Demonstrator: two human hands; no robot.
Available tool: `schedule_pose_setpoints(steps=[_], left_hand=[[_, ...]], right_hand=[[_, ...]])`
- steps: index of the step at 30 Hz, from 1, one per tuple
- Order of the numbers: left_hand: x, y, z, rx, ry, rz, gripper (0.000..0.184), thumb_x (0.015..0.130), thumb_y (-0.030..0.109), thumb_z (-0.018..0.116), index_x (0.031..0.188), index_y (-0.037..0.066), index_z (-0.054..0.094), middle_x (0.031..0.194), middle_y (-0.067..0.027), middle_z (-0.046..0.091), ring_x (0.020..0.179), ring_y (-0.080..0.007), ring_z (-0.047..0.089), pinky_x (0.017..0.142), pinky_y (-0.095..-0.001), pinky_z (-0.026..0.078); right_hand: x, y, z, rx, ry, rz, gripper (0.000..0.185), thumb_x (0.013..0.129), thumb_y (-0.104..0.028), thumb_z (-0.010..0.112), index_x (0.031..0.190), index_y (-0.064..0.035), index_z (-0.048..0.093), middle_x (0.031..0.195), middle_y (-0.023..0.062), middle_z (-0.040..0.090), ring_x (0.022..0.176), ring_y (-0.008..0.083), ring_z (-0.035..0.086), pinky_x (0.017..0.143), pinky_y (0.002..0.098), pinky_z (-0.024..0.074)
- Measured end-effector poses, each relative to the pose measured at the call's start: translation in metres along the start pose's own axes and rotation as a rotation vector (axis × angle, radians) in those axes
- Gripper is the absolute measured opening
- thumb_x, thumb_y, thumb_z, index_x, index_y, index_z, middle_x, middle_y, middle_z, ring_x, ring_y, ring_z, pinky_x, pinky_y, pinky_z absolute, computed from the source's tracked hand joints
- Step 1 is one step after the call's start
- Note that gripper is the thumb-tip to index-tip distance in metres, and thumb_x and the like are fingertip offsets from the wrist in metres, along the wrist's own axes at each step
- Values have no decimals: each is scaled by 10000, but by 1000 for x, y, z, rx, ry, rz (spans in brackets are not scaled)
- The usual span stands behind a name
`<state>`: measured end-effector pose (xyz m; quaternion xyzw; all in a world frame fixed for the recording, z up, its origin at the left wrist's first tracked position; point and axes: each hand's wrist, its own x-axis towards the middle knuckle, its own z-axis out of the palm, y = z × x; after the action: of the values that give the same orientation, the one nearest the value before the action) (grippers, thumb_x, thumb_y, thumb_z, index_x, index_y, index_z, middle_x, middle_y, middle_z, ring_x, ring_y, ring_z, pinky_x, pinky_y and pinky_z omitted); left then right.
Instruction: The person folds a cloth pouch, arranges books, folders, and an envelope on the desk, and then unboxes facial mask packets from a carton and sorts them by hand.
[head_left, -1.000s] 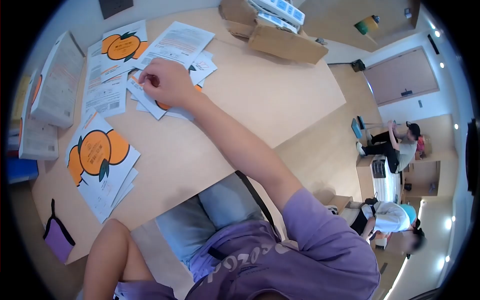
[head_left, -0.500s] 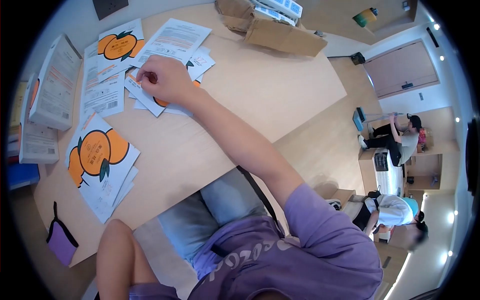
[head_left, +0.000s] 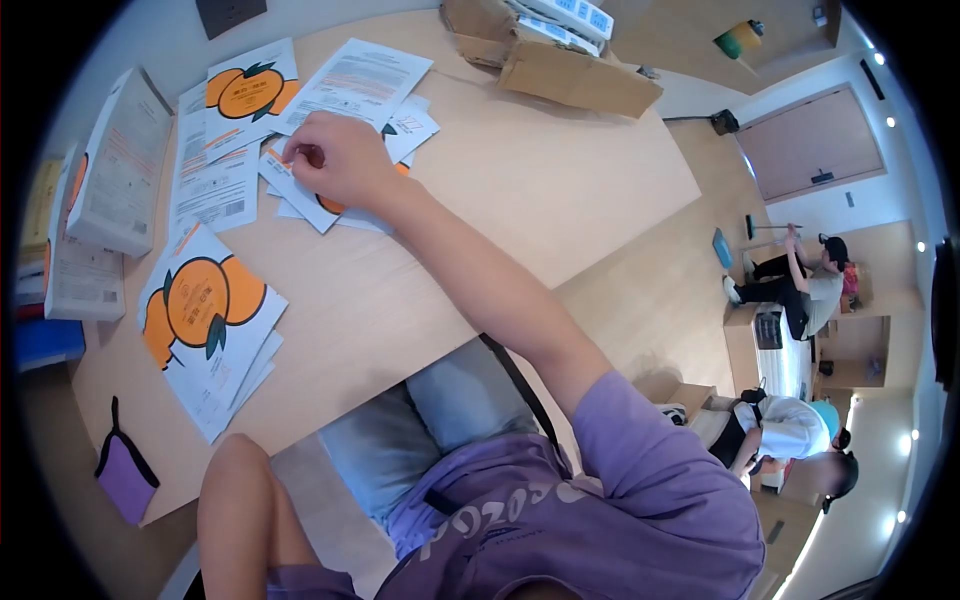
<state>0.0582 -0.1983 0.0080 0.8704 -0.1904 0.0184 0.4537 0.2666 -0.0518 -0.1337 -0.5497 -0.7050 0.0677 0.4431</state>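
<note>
My right hand (head_left: 347, 162) rests over a small pile of flat white sachets with orange-fruit print (head_left: 285, 172) on the table. Its fingers are curled closed with a gap inside the curl; whether they grip a sachet is hidden. Beside it lie a text-side-up sachet (head_left: 355, 85) and an orange-printed sachet (head_left: 252, 95). Nearer to me is another stack of these sachets (head_left: 205, 310), fanned at its lower edge. My left arm (head_left: 245, 490) is bent at the elbow at the bottom left, and its hand is out of view.
White boxes (head_left: 122, 170) stand along the table's left edge. A purple pouch (head_left: 127, 478) lies at the near left corner. An open cardboard box (head_left: 575, 75) with white power strips (head_left: 575, 15) sits at the far side. Two people (head_left: 805, 285) are across the room.
The whole view has shifted slightly. My right hand stays on the same pile, still curled. In the background, the seated person's broom and the other person's posture have moved.
</note>
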Motion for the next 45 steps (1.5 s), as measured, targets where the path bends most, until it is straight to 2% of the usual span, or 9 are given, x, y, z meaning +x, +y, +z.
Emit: schedule_pose_setpoints(steps=[13, 20, 30, 32, 34, 37, 39, 42, 45], left_hand=[[7, -1, 3, 3, 7, -4, 179, 897, 110, 474, 977, 5, 595, 964, -125, 625, 828, -236, 599, 715, -351, 496], [16, 1, 0, -29, -74, -69, 173, 892, 97, 468, 971, 3, 591, 975, -136, 626, 839, -250, 610, 724, -359, 504], [37, 4, 10, -754, -423, -184, 166, 884, 78, 460, 962, 1, 584, 991, -151, 629, 855, -271, 626, 737, -371, 517], [45, -13, 8, -516, -292, -318, 164, 882, 74, 458, 960, 0, 583, 994, -154, 630, 858, -276, 629, 740, -373, 519], [46, -53, -1, 184, -42, -487, 232, 857, 101, 498, 1064, 32, 577, 1056, -165, 617, 942, -335, 611, 816, -392, 496], [-4, -109, -43, 507, 486, -612, 337, 830, 45, 612, 1166, 49, 590, 1198, -132, 599, 1110, -314, 566, 921, -376, 466], [-34, -127, -66, 934, 741, -818, 404, 860, 145, 636, 1240, 37, 552, 1289, -168, 535, 1186, -334, 513, 971, -400, 432], [-72, -122, -65, 1141, 514, -1295, 561, 874, 264, 639, 1344, 16, 460, 1389, -210, 432, 1277, -375, 419, 1040, -433, 370], [-77, -88, -39, 876, 494, -1275, 755, 849, 403, 649, 1417, 2, 355, 1471, -236, 315, 1340, -406, 325, 1089, -451, 307]], right_hand=[[2, -2, 1, 25, -24, 14, 81, 749, -131, 635, 787, -106, 702, 761, 34, 614, 677, 186, 599, 610, 302, 471], [2, 6, 7, 36, 42, -23, 89, 738, -173, 613, 730, -116, 681, 757, 64, 609, 714, 274, 608, 622, 393, 481], [0, 6, 5, 83, 21, -39, 104, 769, -179, 582, 741, -113, 658, 778, 73, 609, 742, 291, 605, 657, 424, 476], [0, 5, 3, 70, 14, -33, 103, 771, -170, 580, 755, -115, 665, 785, 67, 615, 753, 287, 607, 678, 416, 477], [1, 9, 7, 57, -16, -51, 112, 776, -149, 571, 797, -114, 675, 810, 65, 617, 786, 282, 610, 697, 411, 477], [-2, 5, 3, 29, 37, -90, 111, 790, -140, 595, 838, -88, 679, 805, 70, 612, 761, 280, 602, 660, 397, 474], [1, 7, -1, 4, 56, -183, 100, 801, -138, 595, 841, -88, 672, 802, 69, 595, 781, 277, 598, 667, 399, 471], [-2, 3, -1, -56, 87, -200, 94, 808, -143, 597, 841, -92, 669, 796, 64, 583, 786, 273, 592, 672, 399, 470], [-2, 3, -2, -99, 56, -174, 101, 811, -148, 590, 849, -94, 667, 814, 59, 582, 804, 265, 592, 697, 401, 466]])
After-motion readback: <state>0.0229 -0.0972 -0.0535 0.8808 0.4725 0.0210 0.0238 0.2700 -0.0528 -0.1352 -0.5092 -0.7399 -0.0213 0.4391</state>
